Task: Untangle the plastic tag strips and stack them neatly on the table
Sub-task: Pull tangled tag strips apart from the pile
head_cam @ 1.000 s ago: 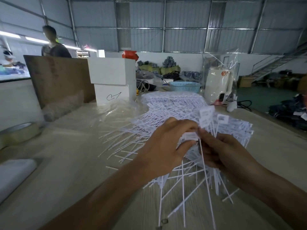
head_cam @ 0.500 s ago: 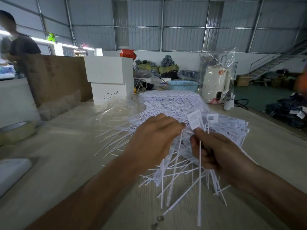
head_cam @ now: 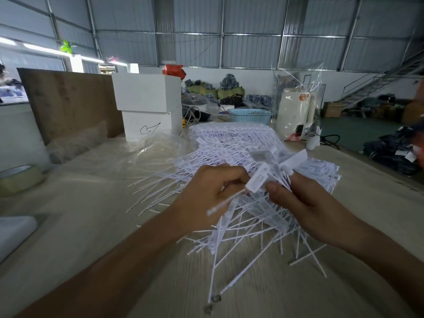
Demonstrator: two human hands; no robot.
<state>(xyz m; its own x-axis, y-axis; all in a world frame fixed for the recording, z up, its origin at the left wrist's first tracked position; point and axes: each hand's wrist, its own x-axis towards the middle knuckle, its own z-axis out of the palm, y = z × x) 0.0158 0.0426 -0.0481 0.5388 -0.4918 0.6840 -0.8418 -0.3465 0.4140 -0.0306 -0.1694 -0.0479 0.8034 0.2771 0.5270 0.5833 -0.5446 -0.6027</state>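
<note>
Strips [head_cam: 259, 154] lie heaped mid-table [head_cam: 75, 226], tails fanning out toward the viewer; all places below are read from this heap. Both hands work just above its near edge. Left hand [head_cam: 206, 198] has fingers curled, pinching one strip [head_cam: 231, 198] near its flat head, the thin tail slanting down and left. Right hand [head_cam: 300, 210], beside it, grips a small fan of strips [head_cam: 284, 166] by their stems, heads splayed up and right.

Judgement on the step: one strip is being worked free of the bunch. Draw it along its own length, not sideways, so the tail slides out instead of snagging neighbours. Keep the right hand's grip firm near the heads so the bunch stays aligned for stacking.

Against the half-second-earlier frame: the bunch then stood upright with heads up; now it tilts right, and the left hand has taken a single strip. The person left of the heap is gone from view.
</note>
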